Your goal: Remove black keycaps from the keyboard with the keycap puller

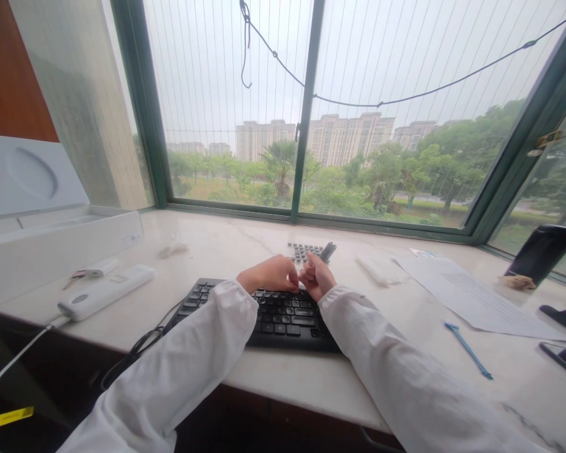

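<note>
A black keyboard [295,314] lies near the front edge of the marble sill, and several of its key positions look bare of caps. My right hand [317,277] is closed around a dark, narrow brush-like tool [329,251], whose end sticks out past the fingers toward the window. My left hand [271,274] hovers over the keyboard's upper rows with its fingers pinched, close beside the right hand's fingers. What the left fingertips grip, if anything, is too small or hidden to tell. Just beyond both hands, loose black keycaps [302,251] are laid out in rows.
To the left are a white power strip [113,291], an open white box [66,245] and the keyboard's black cable [146,340]. On the right lie paper sheets [471,296], a blue plastic stick [469,351] and a propped phone [542,251]. Windows [387,126] rise behind the sill.
</note>
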Motion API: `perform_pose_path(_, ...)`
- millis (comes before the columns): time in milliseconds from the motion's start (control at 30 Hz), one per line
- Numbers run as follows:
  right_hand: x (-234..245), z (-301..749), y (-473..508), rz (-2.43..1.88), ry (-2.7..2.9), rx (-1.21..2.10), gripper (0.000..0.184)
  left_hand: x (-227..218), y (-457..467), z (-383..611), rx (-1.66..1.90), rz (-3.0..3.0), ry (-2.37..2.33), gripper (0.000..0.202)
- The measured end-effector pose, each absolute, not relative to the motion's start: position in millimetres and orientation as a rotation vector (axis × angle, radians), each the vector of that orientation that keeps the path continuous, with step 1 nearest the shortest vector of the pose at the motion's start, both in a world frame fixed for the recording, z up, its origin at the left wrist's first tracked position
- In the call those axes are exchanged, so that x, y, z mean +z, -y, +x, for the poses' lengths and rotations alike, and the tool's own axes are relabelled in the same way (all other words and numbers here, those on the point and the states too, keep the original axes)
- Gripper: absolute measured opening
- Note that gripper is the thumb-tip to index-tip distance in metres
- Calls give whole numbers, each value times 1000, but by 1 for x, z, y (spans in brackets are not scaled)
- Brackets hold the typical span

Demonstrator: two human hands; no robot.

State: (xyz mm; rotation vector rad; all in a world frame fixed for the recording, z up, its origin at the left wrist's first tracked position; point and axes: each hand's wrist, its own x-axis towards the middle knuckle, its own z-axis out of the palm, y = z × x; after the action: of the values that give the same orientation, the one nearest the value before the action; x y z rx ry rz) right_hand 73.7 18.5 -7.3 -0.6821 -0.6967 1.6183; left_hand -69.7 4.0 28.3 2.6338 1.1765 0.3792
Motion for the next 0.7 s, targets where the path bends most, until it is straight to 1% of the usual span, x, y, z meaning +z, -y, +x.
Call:
perform_pose_path(100,-7,70,-16,-647,741,1581,45,27,-8,-73,389,2522,-1177,22)
perform_pose_path(200,-9,65,-14,-667,826,1467,49,26,-11,-76,377,2462,-1178,24)
perform_pose_path(433,-18,59,-9,-801,1295,1117,50,18,-17,-80,371,2342,-1117,24)
perform_pose_path(533,-20,61,-7,-829,1473,993,50,16,-20,-81,365,2303,-1099,27)
perform_pose_path(600,-21,62,-6,-823,1506,976,50,15,-21,-81,365,2303,-1121,30)
perform_pose_path(700,-20,62,-7,-830,1442,1015,50,16,-20,-81,375,2327,-1132,28)
